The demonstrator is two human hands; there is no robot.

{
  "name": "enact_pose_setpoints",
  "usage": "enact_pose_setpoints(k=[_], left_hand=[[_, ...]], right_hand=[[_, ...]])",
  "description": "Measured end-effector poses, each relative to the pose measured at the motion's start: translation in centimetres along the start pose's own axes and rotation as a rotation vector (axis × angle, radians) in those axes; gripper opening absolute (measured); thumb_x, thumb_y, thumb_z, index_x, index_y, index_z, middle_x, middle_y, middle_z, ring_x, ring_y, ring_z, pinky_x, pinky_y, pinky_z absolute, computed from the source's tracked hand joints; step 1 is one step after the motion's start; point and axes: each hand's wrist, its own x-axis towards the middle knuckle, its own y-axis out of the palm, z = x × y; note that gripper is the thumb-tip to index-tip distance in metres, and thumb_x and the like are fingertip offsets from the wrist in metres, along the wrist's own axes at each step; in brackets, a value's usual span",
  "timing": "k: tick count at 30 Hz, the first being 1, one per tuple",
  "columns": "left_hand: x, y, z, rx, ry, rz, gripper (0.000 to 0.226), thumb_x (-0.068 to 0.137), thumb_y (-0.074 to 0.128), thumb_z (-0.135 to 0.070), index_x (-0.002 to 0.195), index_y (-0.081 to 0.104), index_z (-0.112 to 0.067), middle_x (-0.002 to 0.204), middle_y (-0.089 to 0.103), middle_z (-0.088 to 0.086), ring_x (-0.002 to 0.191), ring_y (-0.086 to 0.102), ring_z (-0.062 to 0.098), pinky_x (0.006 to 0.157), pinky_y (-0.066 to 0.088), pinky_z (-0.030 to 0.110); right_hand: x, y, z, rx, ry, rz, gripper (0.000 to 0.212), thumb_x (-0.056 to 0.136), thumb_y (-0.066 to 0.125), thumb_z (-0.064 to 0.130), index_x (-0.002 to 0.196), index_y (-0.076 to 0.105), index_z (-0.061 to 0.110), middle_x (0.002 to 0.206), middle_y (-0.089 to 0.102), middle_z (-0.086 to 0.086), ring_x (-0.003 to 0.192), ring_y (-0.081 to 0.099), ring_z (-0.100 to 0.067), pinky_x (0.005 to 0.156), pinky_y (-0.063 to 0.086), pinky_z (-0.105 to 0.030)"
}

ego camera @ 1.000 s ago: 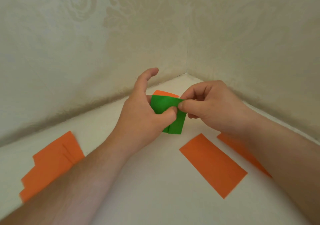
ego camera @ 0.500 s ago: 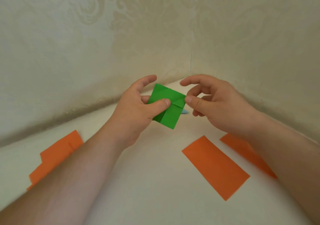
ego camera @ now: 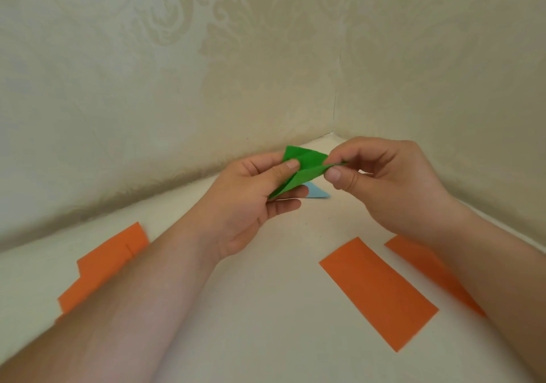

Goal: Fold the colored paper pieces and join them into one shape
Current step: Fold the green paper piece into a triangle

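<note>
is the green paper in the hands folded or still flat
Folded. The green paper piece shows crease lines and overlapping flaps, pinched between the left hand and right hand above the table.

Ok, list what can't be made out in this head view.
- Light blue paper: mostly hidden behind the green paper and left hand; shape unclear.
- Orange stack: overlapped by the left forearm; count unclear.
- Far-right orange strip: partly covered by the right forearm.
- Green paper's underside: faces away.

Bare table (ego camera: 266,308) lies between the orange strips (ego camera: 376,292); walls (ego camera: 177,87) close the far corner.
</note>
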Motion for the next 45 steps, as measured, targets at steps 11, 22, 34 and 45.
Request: enact_pose_setpoints(k=[11,22,34,45], left_hand=[[-0.5,0.9,0.0,-0.045,0.051,0.038,0.03,0.089,0.062,-0.041,0.098,0.081,-0.018,0.098,0.077,0.006,0.083,0.071,0.015,0.079,0.06,0.029],[-0.1,0.8,1.1,0.111,0.195,-0.108,0.021,0.087,0.077,-0.006,0.106,0.076,-0.015,0.092,0.08,0.006,0.078,0.074,0.013,0.075,0.061,0.028],[0.0,0.6,0.4,0.115,0.211,-0.076,0.036,0.084,0.077,0.005,0.113,0.072,-0.016,0.098,0.08,0.007,0.087,0.076,0.016,0.073,0.06,0.026],[0.0,0.6,0.9,0.202,0.24,-0.062,0.033,0.087,0.074,0.007,0.115,0.073,-0.011,0.101,0.08,0.007,0.088,0.074,0.014,0.075,0.059,0.025]], right_hand=[[0.2,0.3,0.8,0.119,0.072,-0.129,0.024,0.085,0.077,-0.003,0.088,0.074,0.02,0.074,0.073,0.003,0.063,0.064,-0.012,0.065,0.055,-0.026],[0.5,0.2,1.0,0.392,0.302,-0.19,0.017,0.087,0.07,-0.005,0.088,0.073,0.011,0.069,0.072,-0.001,0.066,0.068,-0.015,0.069,0.058,-0.026],[0.6,-0.3,1.3,0.341,0.424,-0.217,0.016,0.086,0.072,-0.005,0.092,0.073,0.01,0.071,0.072,-0.007,0.066,0.069,-0.02,0.073,0.058,-0.036],[0.0,1.0,1.7,0.32,0.504,-0.015,0.026,0.082,0.078,0.001,0.102,0.073,0.017,0.077,0.072,-0.008,0.071,0.066,-0.019,0.075,0.059,-0.033]])
